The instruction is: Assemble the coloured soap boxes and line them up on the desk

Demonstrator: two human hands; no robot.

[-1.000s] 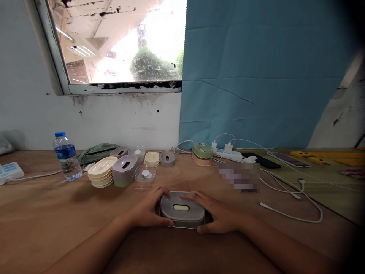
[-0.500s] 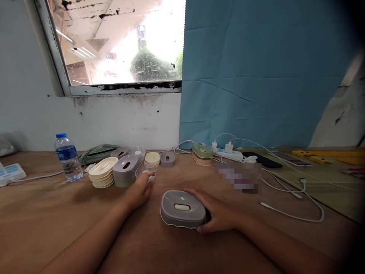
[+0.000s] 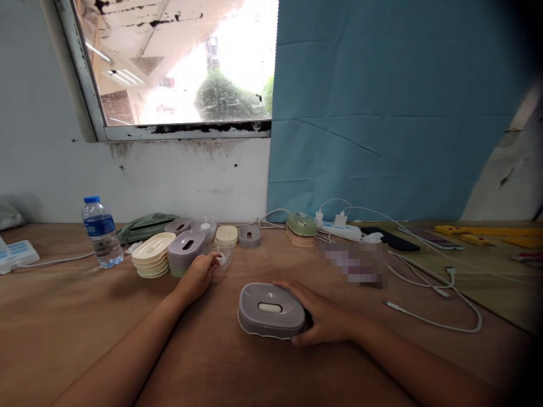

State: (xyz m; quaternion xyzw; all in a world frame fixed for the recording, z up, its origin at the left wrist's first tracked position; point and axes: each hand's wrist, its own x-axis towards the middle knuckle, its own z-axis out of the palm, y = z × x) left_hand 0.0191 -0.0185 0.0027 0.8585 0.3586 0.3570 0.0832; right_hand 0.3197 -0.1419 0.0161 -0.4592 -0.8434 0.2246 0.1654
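Note:
A mauve-grey oval cover (image 3: 274, 299) with a slot in its top sits on the table, a cream piece (image 3: 270, 308) showing through the slot and a thin pale rim beneath. My right hand (image 3: 320, 316) grips its right side, thumb at the front and fingers behind. Farther back, my left hand (image 3: 200, 274) has its fingertips curled onto a clear plastic piece (image 3: 224, 261) with a small white spot. Left of that stand a taller mauve cover (image 3: 185, 252) with a green bottom edge and a stack of cream trays (image 3: 151, 257).
Behind are cream pieces (image 3: 227, 234), a small mauve cover (image 3: 249, 236) and a green-and-peach box (image 3: 301, 228). A water bottle (image 3: 99, 232) and green pouch (image 3: 146, 227) stand left. On the right lie a power strip (image 3: 339, 228), phones (image 3: 430, 237) and white cables (image 3: 436, 325).
My left hand has moved slightly left, its fingers now curled over the clear plastic piece. My right hand and the mauve-grey cover stay in nearly the same place.

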